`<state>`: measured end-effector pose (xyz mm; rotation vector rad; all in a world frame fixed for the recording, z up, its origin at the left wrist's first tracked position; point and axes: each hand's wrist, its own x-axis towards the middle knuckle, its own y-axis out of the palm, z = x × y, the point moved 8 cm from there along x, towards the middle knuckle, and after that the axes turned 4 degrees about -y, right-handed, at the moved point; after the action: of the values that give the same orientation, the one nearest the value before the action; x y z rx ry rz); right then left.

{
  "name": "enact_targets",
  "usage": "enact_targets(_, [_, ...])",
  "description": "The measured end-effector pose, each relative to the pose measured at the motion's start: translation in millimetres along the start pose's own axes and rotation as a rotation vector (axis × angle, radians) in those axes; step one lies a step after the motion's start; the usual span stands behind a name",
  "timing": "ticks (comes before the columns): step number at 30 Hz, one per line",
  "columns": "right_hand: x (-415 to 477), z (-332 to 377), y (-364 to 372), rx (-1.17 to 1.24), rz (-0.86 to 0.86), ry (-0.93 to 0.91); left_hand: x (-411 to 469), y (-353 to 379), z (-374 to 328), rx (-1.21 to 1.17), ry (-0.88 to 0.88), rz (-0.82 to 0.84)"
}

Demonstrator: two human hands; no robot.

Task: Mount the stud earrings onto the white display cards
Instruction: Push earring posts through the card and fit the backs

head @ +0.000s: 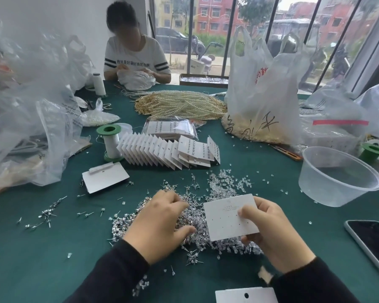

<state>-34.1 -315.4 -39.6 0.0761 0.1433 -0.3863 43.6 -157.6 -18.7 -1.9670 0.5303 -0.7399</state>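
A heap of silver stud earrings (193, 221) lies on the green tabletop in front of me. My right hand (271, 232) pinches a white display card (225, 217) with small holes, held tilted just above the heap. My left hand (160, 221) rests on the left side of the heap, fingers curled into the studs; what its fingertips hold is hidden. Clear earring backs (228, 182) are scattered beyond the heap. A fanned row of white cards (153, 152) stands further back, with filled cards (195, 149) at its right end.
A clear plastic bowl (337, 178) sits at right, a phone (372, 241) near the right edge. Blank cards lie at left (105, 178) and at the bottom (245, 296). Thread spools (109, 141), pearl strands (182, 103) and plastic bags crowd the back. Another person (136, 53) works opposite.
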Motion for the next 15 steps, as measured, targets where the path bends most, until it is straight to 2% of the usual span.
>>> enact_targets(3, [-1, 1, 1, -0.001, 0.007, -0.001, 1, -11, 11, -0.026, -0.032, -0.071])
enact_targets(9, [-3, 2, 3, 0.003, 0.011, -0.01, 2, 2, 10, -0.031, -0.048, 0.017])
enact_targets(15, [-4, 2, 6, 0.011, 0.004, -0.019, 4, -12, 14, -0.164, -0.132, -0.117])
